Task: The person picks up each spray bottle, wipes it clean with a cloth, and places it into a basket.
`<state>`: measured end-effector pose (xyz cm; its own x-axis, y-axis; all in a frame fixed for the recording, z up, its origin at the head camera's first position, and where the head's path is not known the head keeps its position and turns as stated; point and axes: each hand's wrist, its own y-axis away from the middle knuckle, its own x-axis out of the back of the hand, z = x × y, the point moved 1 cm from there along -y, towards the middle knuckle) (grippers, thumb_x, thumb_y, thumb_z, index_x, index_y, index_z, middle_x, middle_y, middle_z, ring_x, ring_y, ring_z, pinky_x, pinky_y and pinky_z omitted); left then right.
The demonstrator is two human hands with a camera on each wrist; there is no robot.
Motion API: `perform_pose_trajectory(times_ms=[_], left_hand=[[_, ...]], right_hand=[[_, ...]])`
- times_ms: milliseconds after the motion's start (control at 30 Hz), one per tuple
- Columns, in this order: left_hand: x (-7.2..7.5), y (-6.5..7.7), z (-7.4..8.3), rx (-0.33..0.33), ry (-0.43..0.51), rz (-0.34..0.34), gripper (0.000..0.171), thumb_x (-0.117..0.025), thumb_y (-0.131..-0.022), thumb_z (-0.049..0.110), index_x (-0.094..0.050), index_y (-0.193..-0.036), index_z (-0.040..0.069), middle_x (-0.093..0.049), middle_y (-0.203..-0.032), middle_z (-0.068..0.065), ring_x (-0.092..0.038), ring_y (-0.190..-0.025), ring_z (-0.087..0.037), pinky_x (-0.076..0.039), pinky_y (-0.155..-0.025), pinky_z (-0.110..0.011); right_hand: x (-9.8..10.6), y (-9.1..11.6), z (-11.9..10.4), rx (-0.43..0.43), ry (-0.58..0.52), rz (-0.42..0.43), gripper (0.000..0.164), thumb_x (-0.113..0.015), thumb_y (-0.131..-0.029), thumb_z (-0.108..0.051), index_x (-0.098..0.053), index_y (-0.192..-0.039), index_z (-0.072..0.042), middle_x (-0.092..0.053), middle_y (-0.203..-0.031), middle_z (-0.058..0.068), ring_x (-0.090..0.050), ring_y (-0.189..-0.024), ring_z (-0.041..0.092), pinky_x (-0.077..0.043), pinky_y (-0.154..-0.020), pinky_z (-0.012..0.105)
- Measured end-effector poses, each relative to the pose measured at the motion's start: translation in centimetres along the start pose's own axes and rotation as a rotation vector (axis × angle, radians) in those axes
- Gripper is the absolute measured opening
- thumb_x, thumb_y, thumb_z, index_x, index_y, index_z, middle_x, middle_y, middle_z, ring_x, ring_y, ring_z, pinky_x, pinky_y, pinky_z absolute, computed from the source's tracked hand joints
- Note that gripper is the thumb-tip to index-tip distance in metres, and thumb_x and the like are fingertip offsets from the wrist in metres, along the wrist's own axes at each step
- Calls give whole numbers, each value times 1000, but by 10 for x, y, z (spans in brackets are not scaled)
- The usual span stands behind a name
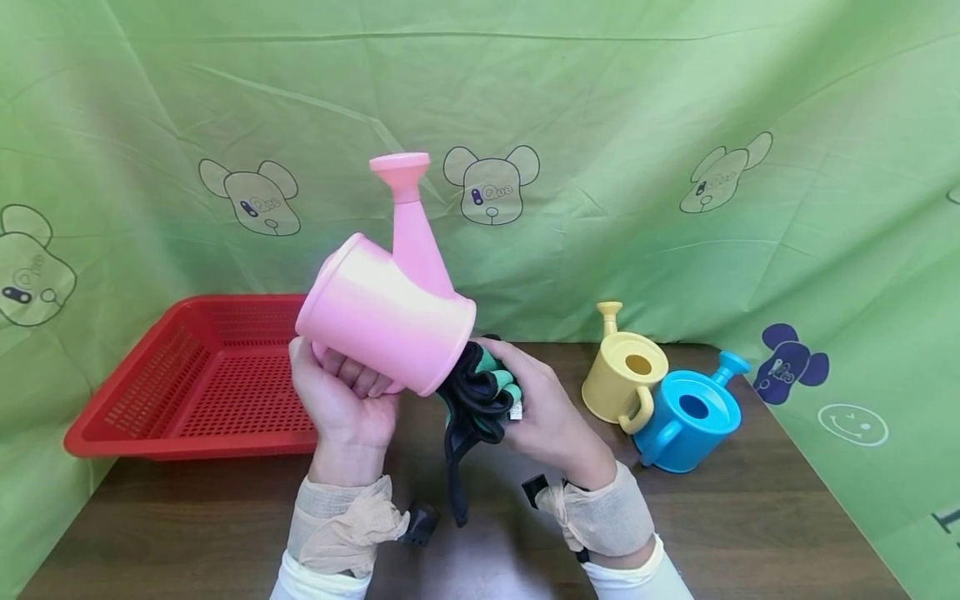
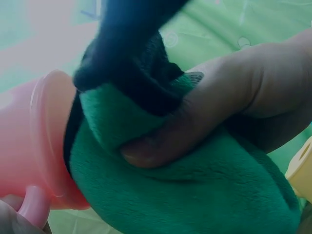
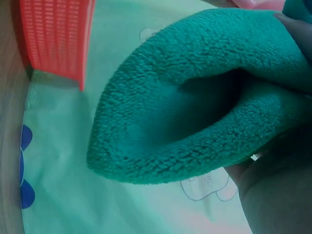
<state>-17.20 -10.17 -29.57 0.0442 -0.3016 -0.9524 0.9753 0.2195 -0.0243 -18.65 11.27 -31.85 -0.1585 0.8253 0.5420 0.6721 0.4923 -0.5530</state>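
Note:
A pink watering can [image 1: 386, 312] is held in the air, tilted on its side with its spout pointing up. My left hand [image 1: 348, 408] grips it from below, fingers curled through the handle. Against the can's right end, a bunched green fleecy cloth with black trim [image 1: 480, 396] is pinched in my right hand [image 1: 555, 417]. The left wrist view shows the right thumb pressing into the green cloth [image 2: 185, 195] beside the can's rim [image 2: 44, 141]. In the right wrist view the cloth [image 3: 151, 97] forms an open fold and hides most of the fingers.
A red perforated basket [image 1: 191, 446] sits on the table [image 1: 712, 533] at left. Toward the right stand a yellow watering can [image 1: 603, 383] and a blue watering can [image 1: 690, 442], side by side. Green printed fabric [image 1: 585, 83] hangs behind the table and along its sides.

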Motion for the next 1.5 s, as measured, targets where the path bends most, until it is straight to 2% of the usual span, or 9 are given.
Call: perform_pose_trajectory(times_ms=[200, 367, 500, 633, 833, 1033, 1167, 1333, 1500], left_hand=[[5, -5, 4, -18, 6, 15, 55, -28, -105, 30, -32, -51, 17, -34, -42, 3, -20, -38, -11, -2, -51, -25], [8, -10, 0, -168, -177, 8, 48, -31, -102, 27, -27, -54, 20, -25, -46, 5, -15, -42, -10, -5, -50, -27], [9, -10, -4, -304, -346, -26, 52, -32, -105, 30, -24, -54, 20, -20, -48, 6, -12, -43, -11, -6, -47, -28], [10, -10, -6, -423, -510, -13, 56, -37, -105, 31, -28, -51, 19, -21, -48, 5, -13, -43, -13, -12, -42, -28], [11, -9, -8, -508, -621, 17, 59, -47, -105, 28, -33, -50, 13, -26, -46, 2, -14, -45, -13, -13, -40, -28], [11, -7, -11, -544, -757, 15, 58, -52, -105, 24, -35, -51, 8, -31, -44, 4, -18, -43, -11, -18, -40, -23], [12, -5, -12, -586, -884, 15, 60, -55, -104, 22, -37, -51, 0, -34, -45, 6, -25, -43, -8, -26, -41, -20], [14, -4, -13, -709, -1081, 19, 59, -58, -101, 20, -42, -50, -3, -35, -48, 9, -29, -49, -5, -24, -47, -20], [17, -5, -15, -801, -1190, -47, 56, -59, -100, 18, -44, -48, 2, -34, -47, 1, -27, -50, -4, -22, -46, -19]], right_hand=[[9, 2, 5, -18, 30, 1, 68, -84, -81, -3, -59, -143, -14, -70, -134, 5, -67, -119, 18, -54, -105, 34], [21, 4, 10, -4, 71, 61, 67, -83, -80, 0, -60, -142, -12, -71, -133, 8, -67, -120, 19, -52, -105, 29], [30, 7, 14, 15, 103, 108, 66, -82, -79, 3, -61, -141, -11, -71, -133, 9, -66, -121, 18, -49, -107, 23], [40, 9, 16, 47, 85, 180, 67, -81, -79, 7, -61, -141, -7, -70, -134, 14, -64, -125, 12, -46, -110, 20], [49, 11, 12, 95, 73, 277, 65, -80, -79, 11, -59, -140, 1, -69, -132, 22, -63, -126, 4, -47, -112, 22], [48, 10, 3, 168, 79, 292, 53, -77, -94, -16, -59, -140, 4, -69, -131, 23, -65, -125, 8, -48, -112, 25], [46, 8, -2, 219, 78, 276, 56, -72, -99, -35, -61, -137, 4, -70, -129, 21, -65, -123, 10, -49, -111, 24], [47, 8, -8, 252, 65, 245, 58, -72, -98, -40, -63, -134, 4, -70, -129, 20, -65, -124, 12, -49, -110, 24], [46, 7, -15, 269, 47, 175, 58, -74, -97, -39, -63, -136, 2, -70, -129, 17, -65, -122, 16, -49, -110, 25]])
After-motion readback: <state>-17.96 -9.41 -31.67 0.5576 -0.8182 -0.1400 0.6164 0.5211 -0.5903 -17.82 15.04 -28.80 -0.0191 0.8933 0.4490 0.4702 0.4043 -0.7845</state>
